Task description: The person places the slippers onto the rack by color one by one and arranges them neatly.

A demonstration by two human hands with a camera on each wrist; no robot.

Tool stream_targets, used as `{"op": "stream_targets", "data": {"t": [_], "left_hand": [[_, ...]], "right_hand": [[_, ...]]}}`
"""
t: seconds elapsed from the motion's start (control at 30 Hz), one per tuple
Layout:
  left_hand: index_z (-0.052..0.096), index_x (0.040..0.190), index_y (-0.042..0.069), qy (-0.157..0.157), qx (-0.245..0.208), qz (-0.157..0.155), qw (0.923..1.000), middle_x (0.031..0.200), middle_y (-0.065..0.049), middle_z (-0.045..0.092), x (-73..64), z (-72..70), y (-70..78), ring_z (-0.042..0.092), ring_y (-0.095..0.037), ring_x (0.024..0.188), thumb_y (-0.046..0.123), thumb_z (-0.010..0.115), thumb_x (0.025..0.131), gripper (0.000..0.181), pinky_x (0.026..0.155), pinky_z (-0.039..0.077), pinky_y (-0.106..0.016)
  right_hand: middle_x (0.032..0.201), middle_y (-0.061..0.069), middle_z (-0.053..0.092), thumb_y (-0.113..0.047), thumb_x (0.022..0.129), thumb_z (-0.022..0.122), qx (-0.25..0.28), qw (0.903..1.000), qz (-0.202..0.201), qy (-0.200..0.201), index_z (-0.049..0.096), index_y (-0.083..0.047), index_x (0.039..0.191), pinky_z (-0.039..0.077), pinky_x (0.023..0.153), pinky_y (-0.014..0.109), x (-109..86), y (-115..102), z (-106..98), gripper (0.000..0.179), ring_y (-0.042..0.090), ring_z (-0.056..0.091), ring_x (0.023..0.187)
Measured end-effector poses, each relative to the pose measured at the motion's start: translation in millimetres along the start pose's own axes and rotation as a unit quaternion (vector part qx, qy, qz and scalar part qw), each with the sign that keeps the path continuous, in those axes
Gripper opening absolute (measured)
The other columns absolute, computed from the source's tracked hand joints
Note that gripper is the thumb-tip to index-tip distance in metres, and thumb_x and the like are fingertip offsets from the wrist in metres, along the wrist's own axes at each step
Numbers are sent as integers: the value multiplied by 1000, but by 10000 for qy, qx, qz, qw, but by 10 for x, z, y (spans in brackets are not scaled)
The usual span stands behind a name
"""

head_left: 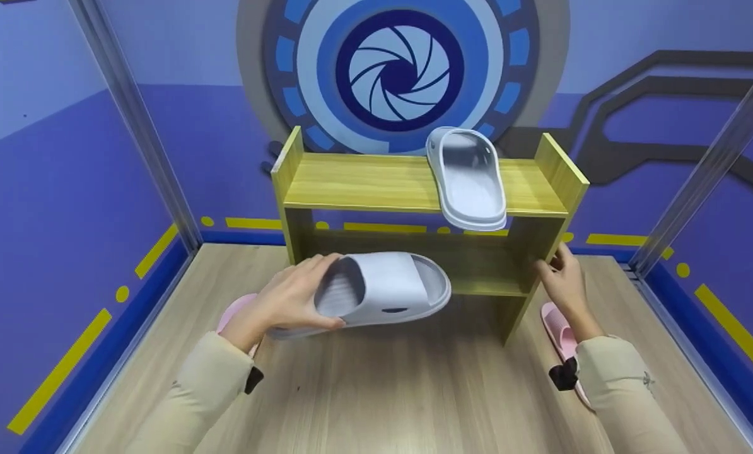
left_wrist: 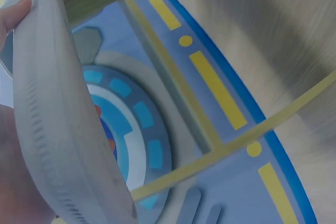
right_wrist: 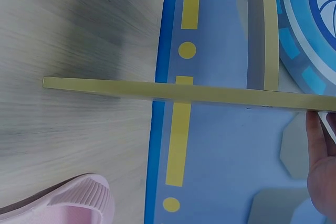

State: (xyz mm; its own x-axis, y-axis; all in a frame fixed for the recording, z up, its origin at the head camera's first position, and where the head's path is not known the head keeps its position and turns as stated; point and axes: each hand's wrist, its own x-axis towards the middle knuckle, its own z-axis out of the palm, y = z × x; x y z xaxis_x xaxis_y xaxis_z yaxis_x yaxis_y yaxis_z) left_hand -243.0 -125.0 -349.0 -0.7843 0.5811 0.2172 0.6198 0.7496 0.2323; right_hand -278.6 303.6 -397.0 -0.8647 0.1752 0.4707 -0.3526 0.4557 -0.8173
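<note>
A pale grey slipper (head_left: 392, 284) is in my left hand (head_left: 291, 296), which grips it at the heel end, with the thumb along the near side. Its open toe points right, in front of the yellow wooden shoe rack (head_left: 364, 183). In the left wrist view the slipper's sole (left_wrist: 58, 108) fills the left side. My right hand (head_left: 566, 284) is at the rack's right side panel. In the right wrist view its fingertips touch the panel's outer face (right_wrist: 210, 94). A matching grey slipper (head_left: 474, 183) lies on the rack's top shelf, right of the middle, its toe end toward the back.
On the wooden floor (head_left: 376, 391), a pink slipper (head_left: 559, 331) lies right of the rack, partly behind my right wrist. Another pink slipper (head_left: 234, 309) shows behind my left wrist. Blue printed walls (head_left: 48, 208) and metal posts (head_left: 134, 120) enclose the space.
</note>
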Motion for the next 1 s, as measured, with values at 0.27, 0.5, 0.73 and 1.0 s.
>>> {"op": "stream_targets", "data": {"t": [0.27, 0.5, 0.73, 1.0], "left_hand": [[32, 134, 10, 120, -256, 32, 9996, 120, -8, 45, 1, -233, -11, 43, -23, 105, 55, 68, 61, 93, 85, 36, -44], [29, 136, 11, 114, -277, -217, 9993, 123, -8, 43, -28, -409, -4, 42, -23, 103, 54, 68, 62, 94, 83, 38, -46], [29, 136, 11, 235, -264, -323, 9989, 124, -8, 43, -60, -555, 15, 42, -23, 103, 54, 69, 62, 95, 83, 38, -47], [30, 135, 13, 408, -216, -262, 9986, 122, -5, 44, -24, -704, 71, 44, -20, 100, 54, 68, 62, 92, 80, 39, -45]], "right_hand": [[104, 23, 55, 7, 79, 51, 38, 9999, -110, 123, 48, 12, 109, 41, 67, 11, 4, 10, 1, 31, 6, 54, 83], [106, 25, 54, 6, 78, 50, -8, 9998, -145, 109, 48, 11, 110, 41, 67, 12, 13, 41, 2, 32, 20, 56, 88], [108, 20, 55, 1, 80, 52, -86, 9999, -39, 55, 49, 6, 112, 42, 68, 13, 81, 286, -4, 32, 33, 54, 94], [110, 19, 53, -1, 82, 52, -134, 9999, -41, 16, 48, 4, 113, 42, 70, 14, 88, 331, -9, 32, 33, 53, 97]]}}
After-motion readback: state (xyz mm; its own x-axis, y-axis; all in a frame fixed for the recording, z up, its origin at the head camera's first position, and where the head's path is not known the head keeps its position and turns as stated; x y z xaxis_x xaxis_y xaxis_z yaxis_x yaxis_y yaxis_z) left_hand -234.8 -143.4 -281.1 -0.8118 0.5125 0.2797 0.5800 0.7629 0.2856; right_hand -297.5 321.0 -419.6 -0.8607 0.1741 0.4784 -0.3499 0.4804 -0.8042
